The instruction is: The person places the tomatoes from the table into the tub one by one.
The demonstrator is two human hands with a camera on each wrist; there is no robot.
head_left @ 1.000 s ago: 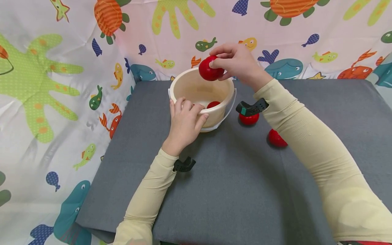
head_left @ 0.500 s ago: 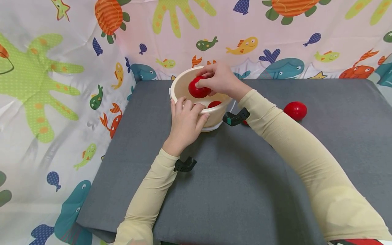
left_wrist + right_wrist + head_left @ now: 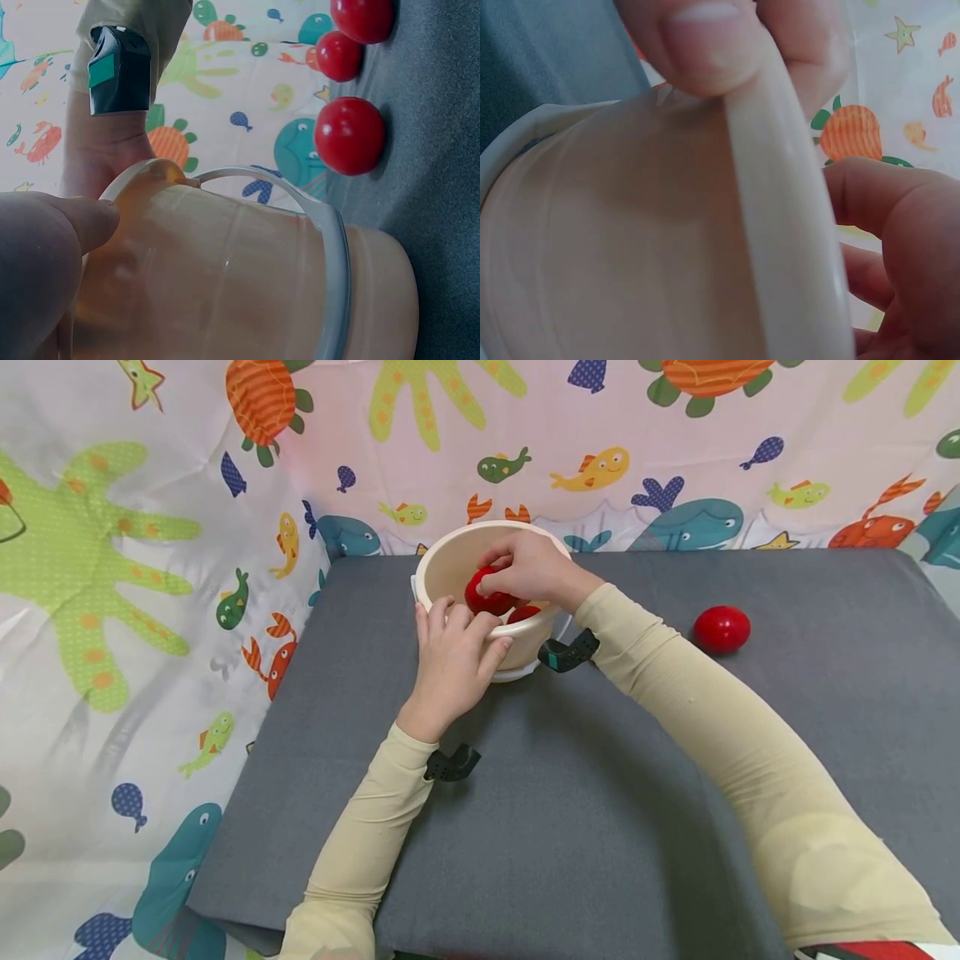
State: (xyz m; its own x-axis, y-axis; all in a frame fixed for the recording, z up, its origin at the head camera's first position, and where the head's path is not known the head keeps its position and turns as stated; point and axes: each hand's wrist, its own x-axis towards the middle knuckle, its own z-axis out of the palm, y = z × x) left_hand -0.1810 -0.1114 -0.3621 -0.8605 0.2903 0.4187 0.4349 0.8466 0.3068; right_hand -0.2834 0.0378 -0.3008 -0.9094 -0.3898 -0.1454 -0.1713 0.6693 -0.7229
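From the head view, the right hand (image 3: 536, 568) has sunk lower into the cream plastic bucket (image 3: 450, 564), its grip pinching a glossy red ball (image 3: 486, 596). At the left wrist, the left hand (image 3: 37, 262) clasps the bucket's rim. Right wrist: thumb over rim.

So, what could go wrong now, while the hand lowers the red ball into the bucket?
1. The right hand holds the red ball above another ball in the bucket; if dropped, it might bounce out.
2. The left hand grips only the near rim; a push could tip the bucket.
3. The loose ball on the mat might roll away.
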